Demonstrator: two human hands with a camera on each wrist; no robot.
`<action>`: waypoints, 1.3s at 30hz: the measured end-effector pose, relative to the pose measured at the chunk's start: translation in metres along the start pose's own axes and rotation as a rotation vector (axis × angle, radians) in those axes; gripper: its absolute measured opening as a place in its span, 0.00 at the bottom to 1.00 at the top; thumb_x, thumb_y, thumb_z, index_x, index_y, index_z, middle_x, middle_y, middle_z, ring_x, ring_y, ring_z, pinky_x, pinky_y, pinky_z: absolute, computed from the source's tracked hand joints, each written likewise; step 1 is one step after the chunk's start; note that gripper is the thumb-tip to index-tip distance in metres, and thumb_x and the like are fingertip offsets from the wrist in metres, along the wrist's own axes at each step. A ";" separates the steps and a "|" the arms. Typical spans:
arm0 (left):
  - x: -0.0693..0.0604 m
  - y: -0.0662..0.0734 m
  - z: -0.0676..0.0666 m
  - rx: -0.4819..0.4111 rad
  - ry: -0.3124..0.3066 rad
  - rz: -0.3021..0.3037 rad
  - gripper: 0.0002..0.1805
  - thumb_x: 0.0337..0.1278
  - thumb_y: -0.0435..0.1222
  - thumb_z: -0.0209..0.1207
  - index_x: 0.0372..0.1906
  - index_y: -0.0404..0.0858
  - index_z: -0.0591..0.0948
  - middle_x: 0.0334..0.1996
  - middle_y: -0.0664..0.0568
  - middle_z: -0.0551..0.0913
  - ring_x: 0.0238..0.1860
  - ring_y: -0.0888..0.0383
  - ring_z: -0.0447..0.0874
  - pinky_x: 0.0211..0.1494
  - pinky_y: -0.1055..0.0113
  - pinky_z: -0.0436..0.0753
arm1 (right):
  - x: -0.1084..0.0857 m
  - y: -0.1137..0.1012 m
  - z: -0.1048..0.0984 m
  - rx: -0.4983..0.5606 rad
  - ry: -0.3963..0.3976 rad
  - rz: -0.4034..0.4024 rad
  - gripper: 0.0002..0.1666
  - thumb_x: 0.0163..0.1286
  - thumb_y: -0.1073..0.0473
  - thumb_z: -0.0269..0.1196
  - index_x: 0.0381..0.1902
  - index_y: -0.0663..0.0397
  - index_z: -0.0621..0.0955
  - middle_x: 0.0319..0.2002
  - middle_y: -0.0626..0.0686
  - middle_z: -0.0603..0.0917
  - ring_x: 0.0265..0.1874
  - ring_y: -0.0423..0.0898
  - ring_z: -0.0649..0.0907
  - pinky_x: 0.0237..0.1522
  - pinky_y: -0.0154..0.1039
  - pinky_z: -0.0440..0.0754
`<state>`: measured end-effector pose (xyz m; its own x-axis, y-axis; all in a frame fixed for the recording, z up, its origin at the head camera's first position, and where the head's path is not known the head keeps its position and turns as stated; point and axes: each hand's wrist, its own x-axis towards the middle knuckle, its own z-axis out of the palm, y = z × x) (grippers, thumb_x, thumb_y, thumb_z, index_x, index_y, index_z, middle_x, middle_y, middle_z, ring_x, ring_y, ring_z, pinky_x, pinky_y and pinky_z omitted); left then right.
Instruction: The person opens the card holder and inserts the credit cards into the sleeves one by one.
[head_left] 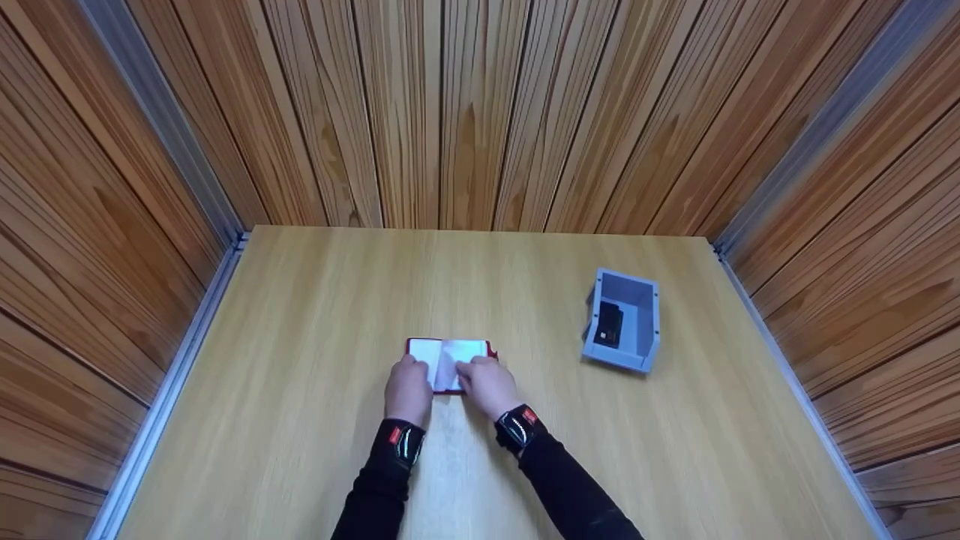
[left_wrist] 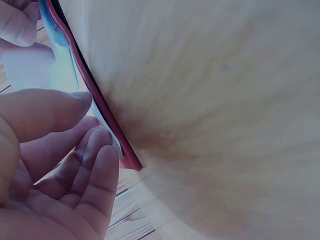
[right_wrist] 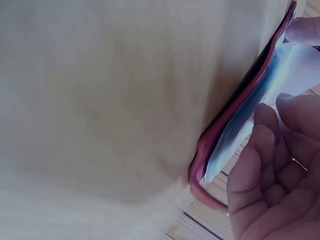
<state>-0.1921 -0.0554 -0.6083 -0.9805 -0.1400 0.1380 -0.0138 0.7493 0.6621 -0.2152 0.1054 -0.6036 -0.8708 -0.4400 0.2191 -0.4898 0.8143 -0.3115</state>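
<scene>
At lower centre, my right grip (head_left: 491, 386) pinches the notebook (head_left: 424, 349) page (head_left: 448, 361); whether my left grip (head_left: 409, 391) pinches, I cannot tell

Both arms (head_left: 574, 480) reach forward, left grip (head_left: 409, 390) near right grip (head_left: 491, 384), fingers (left_wrist: 102, 175) curled.

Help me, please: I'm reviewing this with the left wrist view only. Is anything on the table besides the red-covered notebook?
Observer: Yes, the head view shows a blue-grey plastic bin to the person's right.
Operator: Anything in it?
Observer: A black object, on its left side; I can't tell what it is.
Operator: And the far end of the red-covered notebook?
Observer: The right wrist view shows a red strap projecting from its cover.
</scene>
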 end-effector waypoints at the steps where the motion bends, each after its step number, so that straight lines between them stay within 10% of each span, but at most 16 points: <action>1: 0.000 0.000 0.000 0.010 0.005 0.011 0.06 0.54 0.24 0.55 0.25 0.31 0.78 0.29 0.44 0.75 0.32 0.44 0.76 0.36 0.50 0.74 | 0.000 -0.001 0.001 -0.004 0.013 -0.015 0.03 0.66 0.61 0.66 0.34 0.53 0.86 0.23 0.47 0.74 0.22 0.45 0.75 0.25 0.39 0.74; 3: -0.001 -0.001 0.000 0.089 0.021 0.091 0.07 0.48 0.21 0.56 0.21 0.32 0.76 0.28 0.44 0.74 0.31 0.43 0.75 0.34 0.49 0.74 | 0.001 -0.001 0.003 -0.007 0.033 -0.036 0.05 0.66 0.62 0.65 0.30 0.53 0.83 0.21 0.47 0.73 0.20 0.44 0.74 0.22 0.38 0.72; 26: -0.006 0.010 -0.011 0.138 -0.082 0.185 0.18 0.44 0.23 0.68 0.46 0.28 0.84 0.39 0.43 0.78 0.40 0.48 0.76 0.43 0.55 0.76 | 0.001 0.000 0.003 0.065 -0.026 0.029 0.11 0.68 0.62 0.64 0.47 0.54 0.87 0.25 0.48 0.77 0.24 0.44 0.77 0.29 0.38 0.77; 39: -0.005 0.009 0.000 0.132 0.004 0.279 0.11 0.51 0.29 0.69 0.41 0.32 0.84 0.35 0.46 0.79 0.39 0.48 0.77 0.44 0.56 0.77 | 0.002 0.002 0.004 0.079 -0.018 0.015 0.09 0.70 0.62 0.63 0.44 0.54 0.88 0.23 0.48 0.75 0.24 0.45 0.76 0.28 0.41 0.76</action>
<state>-0.1875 -0.0476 -0.6031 -0.9492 0.0807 0.3041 0.2304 0.8365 0.4973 -0.2176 0.1047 -0.6075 -0.8785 -0.4349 0.1976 -0.4775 0.7890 -0.3866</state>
